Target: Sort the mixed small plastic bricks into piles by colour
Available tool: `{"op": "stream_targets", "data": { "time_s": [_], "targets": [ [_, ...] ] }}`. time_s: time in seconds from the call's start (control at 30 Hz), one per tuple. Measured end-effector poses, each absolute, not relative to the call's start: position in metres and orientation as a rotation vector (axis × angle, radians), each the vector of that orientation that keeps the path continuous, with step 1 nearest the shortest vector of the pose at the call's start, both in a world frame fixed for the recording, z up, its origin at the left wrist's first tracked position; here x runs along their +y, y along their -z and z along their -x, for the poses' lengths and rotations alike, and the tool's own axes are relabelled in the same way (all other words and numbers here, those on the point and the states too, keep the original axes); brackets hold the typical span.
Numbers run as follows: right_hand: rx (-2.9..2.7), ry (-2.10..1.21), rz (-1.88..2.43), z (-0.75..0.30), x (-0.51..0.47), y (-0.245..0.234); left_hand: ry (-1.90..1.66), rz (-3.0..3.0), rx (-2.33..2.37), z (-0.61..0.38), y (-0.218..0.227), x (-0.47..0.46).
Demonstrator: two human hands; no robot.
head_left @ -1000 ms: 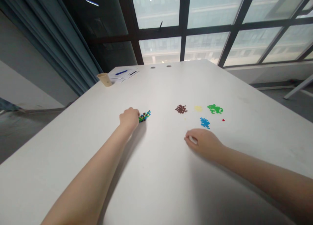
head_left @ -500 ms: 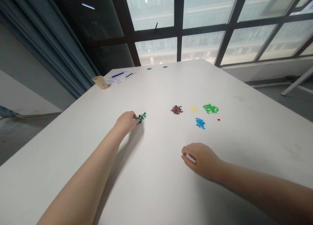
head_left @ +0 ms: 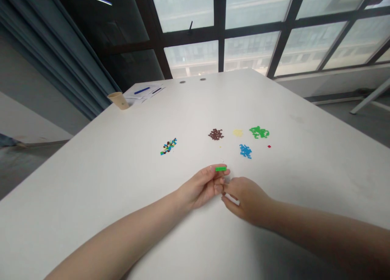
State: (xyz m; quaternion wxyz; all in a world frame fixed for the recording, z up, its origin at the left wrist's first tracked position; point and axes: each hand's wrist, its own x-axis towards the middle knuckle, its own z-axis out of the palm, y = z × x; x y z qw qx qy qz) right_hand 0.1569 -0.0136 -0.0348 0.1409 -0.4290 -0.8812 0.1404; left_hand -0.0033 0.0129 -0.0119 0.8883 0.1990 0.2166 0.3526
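Note:
My left hand (head_left: 202, 186) pinches a small green piece (head_left: 221, 169) between thumb and fingertips, just above the white table (head_left: 91, 182). My right hand (head_left: 245, 197) is curled right beside it, fingertips almost touching the left fingers, with something white showing under its fingers. A mixed-colour heap of tiny pieces (head_left: 168, 146) lies to the left. Sorted heaps lie beyond the hands: brown (head_left: 216, 134), yellow (head_left: 237, 132), green (head_left: 259, 132) and blue (head_left: 245, 151), plus a single red piece (head_left: 269, 146).
A paper cup (head_left: 117, 100) and papers with a blue pen (head_left: 143, 91) sit at the table's far left corner. Large windows (head_left: 250, 48) stand behind the table. Dark curtains (head_left: 61, 65) hang at the left.
My left hand left the mixed heap and came right and nearer with a green piece in its fingers. My right hand stayed curled and now meets it.

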Motion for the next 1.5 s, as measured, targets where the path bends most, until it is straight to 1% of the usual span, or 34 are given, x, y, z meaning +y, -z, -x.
{"op": "stream_targets", "data": {
  "time_s": [0.23,0.33,0.43,0.57,0.73,0.9,1.03,1.17,1.23,1.3,1.4,1.5],
  "targets": [
    [-2.526,-0.422,1.228,-0.155,-0.015,0.034,-0.721,-0.413,0.402,0.007,0.013,0.016],
    [-2.502,-0.486,1.224,-0.158,-0.011,0.032,-0.716,-0.415,0.401,0.007,0.013,0.015],
    [-2.303,-0.572,1.285,-0.166,0.0,0.02,-0.713,-0.408,0.427,0.007,0.014,0.014],
    [-1.943,-0.473,1.213,-0.179,0.012,-0.002,-0.689,-0.431,0.449,0.007,0.015,0.014],
    [-2.027,-0.422,0.962,-0.178,0.008,-0.008,-0.678,-0.494,0.449,0.003,0.02,0.011],
    [-2.046,-0.41,0.932,-0.173,0.004,-0.001,-0.686,-0.531,0.479,0.002,0.023,0.01],
    [-2.076,-0.415,0.938,-0.173,0.006,-0.006,-0.699,-0.559,0.491,0.003,0.023,0.01],
    [-2.044,-0.265,1.137,-0.199,0.035,-0.015,-0.665,-0.562,0.544,0.004,0.021,0.011],
    [-2.046,-0.128,1.354,-0.226,0.058,-0.016,-0.637,-0.567,0.563,0.004,0.02,0.011],
    [-2.093,-0.058,1.634,-0.255,0.08,-0.011,-0.618,-0.574,0.574,0.003,0.02,0.011],
    [-2.117,-0.041,1.975,-0.289,0.1,0.003,-0.599,-0.577,0.579,0.002,0.02,0.011],
    [-2.119,-0.052,2.08,-0.302,0.105,0.015,-0.588,-0.587,0.579,0.002,0.02,0.011]
  ]
}}
